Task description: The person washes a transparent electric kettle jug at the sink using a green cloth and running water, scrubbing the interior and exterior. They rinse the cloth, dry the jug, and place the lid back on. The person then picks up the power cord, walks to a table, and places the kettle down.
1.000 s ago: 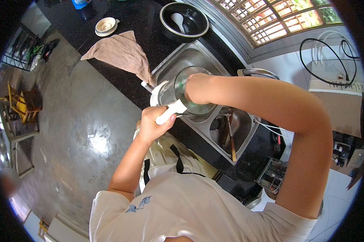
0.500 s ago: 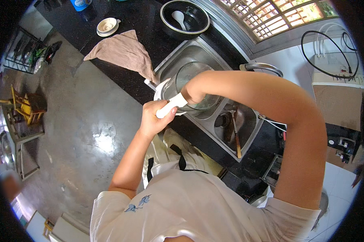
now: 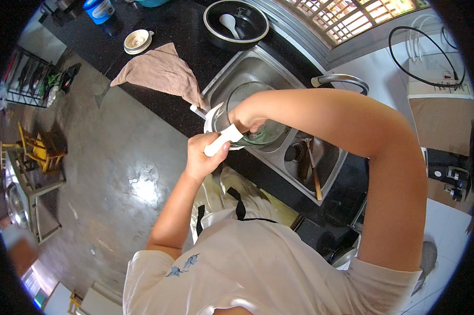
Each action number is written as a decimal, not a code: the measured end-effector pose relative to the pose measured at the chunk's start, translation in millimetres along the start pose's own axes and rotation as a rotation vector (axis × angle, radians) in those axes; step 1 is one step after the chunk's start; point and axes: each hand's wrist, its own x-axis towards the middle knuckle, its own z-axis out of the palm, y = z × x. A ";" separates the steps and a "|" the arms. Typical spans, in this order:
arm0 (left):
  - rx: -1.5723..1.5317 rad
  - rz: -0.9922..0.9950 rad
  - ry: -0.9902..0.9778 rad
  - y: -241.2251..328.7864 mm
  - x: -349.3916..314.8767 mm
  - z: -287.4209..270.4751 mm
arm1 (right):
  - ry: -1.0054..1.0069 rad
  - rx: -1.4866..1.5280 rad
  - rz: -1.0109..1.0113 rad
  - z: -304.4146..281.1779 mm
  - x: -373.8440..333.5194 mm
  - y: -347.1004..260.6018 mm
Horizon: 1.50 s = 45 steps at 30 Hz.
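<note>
A clear glass jug (image 3: 271, 132) with a white handle (image 3: 224, 140) lies tipped above the near edge of the sink. My left hand (image 3: 203, 156) is closed round that handle. Reaching in from the right, my right hand (image 3: 245, 116) is inside the jug with its fingers curled. Whatever the fingers hold, if anything, is hidden by the hand and the glass. Against the jug's white base end lies the corner of a beige cloth (image 3: 161, 71) spread on the counter.
A double steel sink (image 3: 237, 66) lies under the jug, with a wooden-handled tool (image 3: 315, 181) in its right basin. A curved tap (image 3: 342, 79) stands behind. On the black counter are a cream lid (image 3: 137, 41), a blue container (image 3: 98, 10) and a dark pot (image 3: 216, 32) with a white spoon (image 3: 228, 23).
Inside the jug my right hand has shifted, and its curled fingers now show through the glass. My left hand keeps its hold on the handle. The whole view has turned slightly.
</note>
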 end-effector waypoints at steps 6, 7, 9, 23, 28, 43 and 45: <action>-0.025 0.031 -0.011 -2.6 0.7 3.9 | -0.092 0.347 0.058 7.5 79.1 43.0; -0.026 0.030 -0.007 -2.2 0.9 3.6 | -0.117 0.403 0.056 7.2 81.3 42.3; -0.023 0.032 -0.004 -3.0 0.4 3.7 | -0.068 0.393 0.004 11.7 79.5 49.1; 0.014 -0.057 -0.024 15.5 -9.0 17.1 | 0.490 1.346 -0.285 23.8 -61.4 -0.5; 0.113 0.056 0.101 19.1 -23.7 50.9 | 0.530 1.322 -0.202 16.7 -21.6 18.0; 0.185 0.078 -0.081 18.2 -22.2 59.5 | 0.254 0.480 -0.576 -2.6 47.8 74.8; 0.194 0.069 -0.083 16.9 -20.3 58.8 | 0.051 1.248 -0.178 -7.3 30.3 59.8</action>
